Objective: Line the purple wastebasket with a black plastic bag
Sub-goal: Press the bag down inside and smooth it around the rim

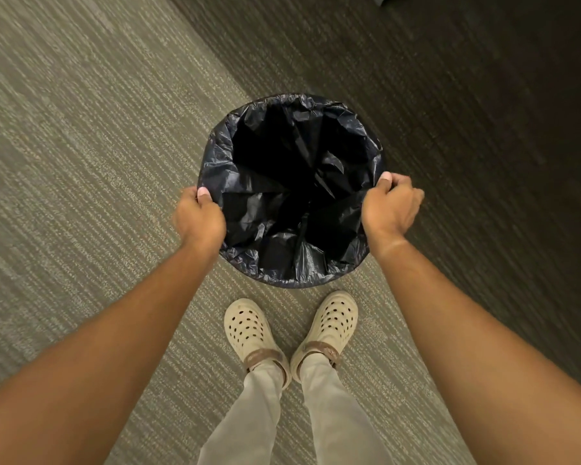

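Black plastic bag (292,196) is seen spread across the mouth of the round wastebasket, its crumpled edge folded over the rim all the way round, so that almost none of the wastebasket's own wall can be made out. The bag's edge is gripped on the left side by the left hand (198,218), fingers curled closed around the rim with the thumb on top. On the opposite side the rim is clasped likewise by the right hand (391,208), closed into a loose fist. The wastebasket is stood on grey striped carpet (81,146), just ahead of two cream perforated clogs (249,327).
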A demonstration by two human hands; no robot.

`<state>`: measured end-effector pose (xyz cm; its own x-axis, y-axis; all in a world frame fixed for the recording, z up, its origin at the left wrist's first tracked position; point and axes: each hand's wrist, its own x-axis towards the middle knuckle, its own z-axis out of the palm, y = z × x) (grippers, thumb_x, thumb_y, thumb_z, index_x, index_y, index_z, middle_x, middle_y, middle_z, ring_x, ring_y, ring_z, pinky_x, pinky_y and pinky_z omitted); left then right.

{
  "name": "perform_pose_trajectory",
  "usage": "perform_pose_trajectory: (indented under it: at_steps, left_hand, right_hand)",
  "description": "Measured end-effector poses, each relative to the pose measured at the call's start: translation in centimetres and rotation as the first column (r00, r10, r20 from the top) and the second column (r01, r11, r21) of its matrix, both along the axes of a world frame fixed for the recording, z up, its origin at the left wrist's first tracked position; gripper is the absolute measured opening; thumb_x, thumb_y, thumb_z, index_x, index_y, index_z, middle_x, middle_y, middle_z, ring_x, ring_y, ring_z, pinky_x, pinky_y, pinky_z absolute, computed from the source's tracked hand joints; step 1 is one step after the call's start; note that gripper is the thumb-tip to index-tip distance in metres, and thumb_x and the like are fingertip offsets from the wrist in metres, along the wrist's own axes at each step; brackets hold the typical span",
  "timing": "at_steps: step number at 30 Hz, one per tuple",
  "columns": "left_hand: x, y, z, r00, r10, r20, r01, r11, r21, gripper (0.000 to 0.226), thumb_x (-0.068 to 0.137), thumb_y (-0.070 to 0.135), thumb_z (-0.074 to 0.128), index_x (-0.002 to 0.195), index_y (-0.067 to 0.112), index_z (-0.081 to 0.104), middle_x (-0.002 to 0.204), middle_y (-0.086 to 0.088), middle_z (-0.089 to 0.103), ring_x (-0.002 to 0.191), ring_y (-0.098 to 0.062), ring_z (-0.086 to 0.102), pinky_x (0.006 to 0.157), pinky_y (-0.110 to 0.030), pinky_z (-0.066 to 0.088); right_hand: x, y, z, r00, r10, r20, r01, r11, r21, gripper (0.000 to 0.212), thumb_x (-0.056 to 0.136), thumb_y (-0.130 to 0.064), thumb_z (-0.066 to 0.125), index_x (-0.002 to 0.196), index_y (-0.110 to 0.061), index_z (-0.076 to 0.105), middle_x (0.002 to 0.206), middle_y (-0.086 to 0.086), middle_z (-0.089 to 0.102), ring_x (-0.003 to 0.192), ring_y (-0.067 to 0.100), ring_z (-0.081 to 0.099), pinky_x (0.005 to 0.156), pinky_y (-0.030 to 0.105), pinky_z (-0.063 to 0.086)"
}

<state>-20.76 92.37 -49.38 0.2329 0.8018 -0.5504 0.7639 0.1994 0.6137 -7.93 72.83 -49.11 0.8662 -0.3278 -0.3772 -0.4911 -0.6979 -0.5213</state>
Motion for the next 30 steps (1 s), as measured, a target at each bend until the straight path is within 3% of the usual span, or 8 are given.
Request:
perform_pose_trajectory:
  at_steps: [4,8,12,14,16,20,23,30]
  left_hand:
    - [0.4,0.8,-1.1,0.933,0.346,0.103,-0.303,0.906,-0.294,0.038,0.101,0.025,0.032,0.129,0.009,0.052,0.120,-0.003,0.059,0.108,-0.018,0.058,0.100,-0.034,0.045]
    - [0.2,2.1,-1.9,0.915,0.392,0.094,-0.284,0.791,-0.542,0.048,0.093,0.020,0.023,0.101,0.011,0.069,0.093,-0.011,0.076,0.082,-0.025,0.073,0.068,-0.039,0.060]
    - [0.3,2.9,-2.1,0.933,0.349,0.085,-0.230,0.762,-0.605,0.051,0.094,0.015,0.024,0.088,0.011,0.075,0.087,-0.011,0.076,0.075,-0.025,0.073,0.060,-0.038,0.059]
    - [0.5,3.1,-2.0,0.960,0.280,-0.012,-0.256,0.857,-0.447,0.037,0.095,0.012,0.030,0.097,0.009,0.066,0.087,-0.006,0.071,0.070,-0.017,0.070,0.053,-0.027,0.054]
    - [0.5,3.5,-1.9,0.975,0.199,-0.102,-0.210,0.971,-0.114,0.020,0.098,0.012,0.036,0.105,0.013,0.055,0.095,-0.001,0.060,0.076,-0.009,0.057,0.055,-0.017,0.043]
    - [1.2,3.5,-0.7,0.996,-0.080,-0.035,0.087,0.938,0.336,0.016,0.100,0.023,0.038,0.108,0.015,0.050,0.110,-0.005,0.047,0.092,-0.012,0.047,0.072,-0.017,0.039]
    - [1.9,2.0,-0.7,0.943,-0.308,-0.127,0.333,0.863,0.380,0.028,0.101,0.024,0.037,0.116,0.006,0.051,0.112,-0.008,0.047,0.096,-0.013,0.042,0.080,-0.021,0.033]
    - [2.3,2.1,-1.9,0.957,-0.275,-0.093,0.290,0.896,0.336,0.033,0.103,0.019,0.029,0.101,-0.002,0.055,0.096,-0.017,0.058,0.083,-0.022,0.050,0.067,-0.022,0.030]
  right_hand:
    - [0.2,-0.2,-1.5,0.995,-0.061,-0.075,0.069,0.993,0.099,0.049,0.103,-0.039,0.026,0.115,-0.004,0.059,0.116,0.015,0.062,0.112,0.034,0.054,0.094,0.038,0.039]
    - [1.0,-0.7,-2.8,0.959,-0.218,-0.181,0.256,0.942,0.217,0.061,0.102,-0.047,0.022,0.126,-0.001,0.054,0.115,0.008,0.059,0.111,0.026,0.051,0.092,0.032,0.034]
    - [2.1,-0.6,-3.2,0.918,-0.211,-0.337,0.307,0.914,0.266,0.065,0.100,-0.052,0.021,0.137,-0.004,0.044,0.140,0.011,0.051,0.124,0.027,0.050,0.108,0.035,0.036]
    - [2.5,-1.0,-3.0,0.896,-0.201,-0.395,0.320,0.911,0.262,0.067,0.099,-0.054,0.020,0.139,-0.006,0.043,0.142,0.012,0.050,0.126,0.029,0.049,0.109,0.041,0.037]
    - [2.9,-1.6,-2.6,0.916,-0.208,-0.343,0.275,0.948,0.160,0.067,0.098,-0.055,0.018,0.137,-0.009,0.047,0.140,0.012,0.051,0.126,0.031,0.049,0.108,0.041,0.037]
    - [3.1,-1.2,-0.8,0.989,0.081,0.122,-0.077,0.996,-0.043,0.045,0.098,-0.046,0.029,0.108,-0.012,0.056,0.110,0.007,0.057,0.105,0.023,0.051,0.084,0.028,0.033]
    - [3.0,1.0,-0.7,0.922,0.362,0.140,-0.344,0.929,-0.137,0.039,0.098,-0.041,0.036,0.115,-0.011,0.055,0.116,0.013,0.056,0.105,0.027,0.051,0.087,0.036,0.037]
    - [4.5,1.9,-3.0,0.932,0.364,0.009,-0.355,0.915,-0.189,0.055,0.101,-0.048,0.021,0.114,-0.007,0.055,0.115,0.019,0.062,0.105,0.041,0.057,0.075,0.037,0.030]
